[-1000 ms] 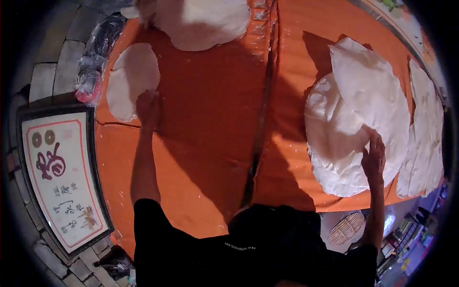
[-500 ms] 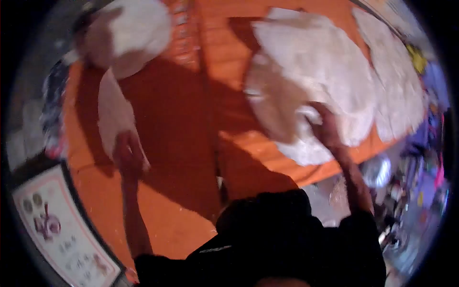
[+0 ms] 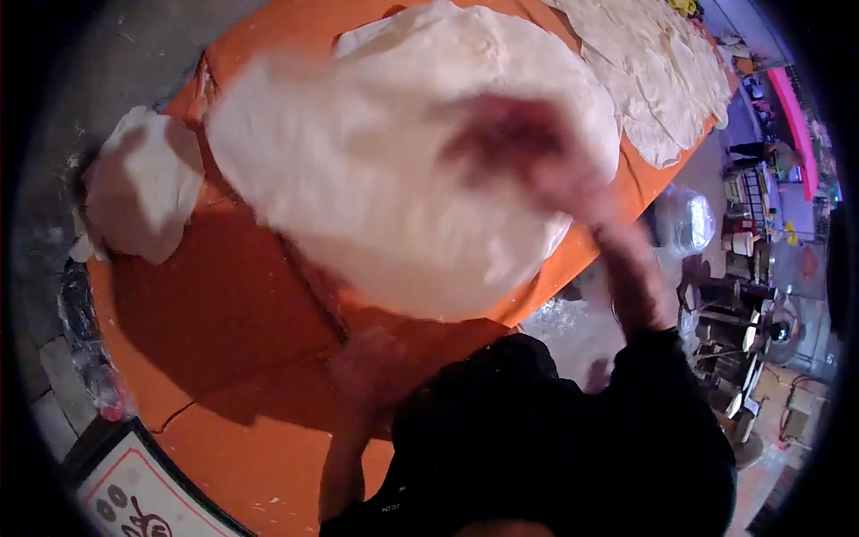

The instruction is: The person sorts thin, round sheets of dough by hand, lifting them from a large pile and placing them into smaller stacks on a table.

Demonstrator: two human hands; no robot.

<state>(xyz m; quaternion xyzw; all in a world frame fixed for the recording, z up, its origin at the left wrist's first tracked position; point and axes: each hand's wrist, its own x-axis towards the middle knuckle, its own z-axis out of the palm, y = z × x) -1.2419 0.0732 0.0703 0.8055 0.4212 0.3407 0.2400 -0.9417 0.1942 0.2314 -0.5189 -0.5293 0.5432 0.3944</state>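
A large, thin, pale flatbread sheet [image 3: 403, 206] lies across the middle, its left part smeared by motion. My right hand [image 3: 519, 143] is over its upper right part, blurred, with the fingers stretched out and apart. Below the sheet's lower edge is my left hand [image 3: 369, 362], low over the orange cloth [image 3: 224, 340]. Motion and shadow smear its fingers. To the left, a smaller round flatbread [image 3: 148, 183] rests at the cloth's edge, partly shaded.
More overlapping flatbread sheets [image 3: 658, 80] cover the far right of the table. A framed sign [image 3: 152, 488] stands at the lower left. Beyond the right edge are a clear plastic-wrapped bundle [image 3: 689, 221] and cluttered racks [image 3: 743, 331].
My left hand has moved right from the thin sheet it held at the left. My right hand has moved up and left over the bread. The view has turned, and a sheet now spreads further left.
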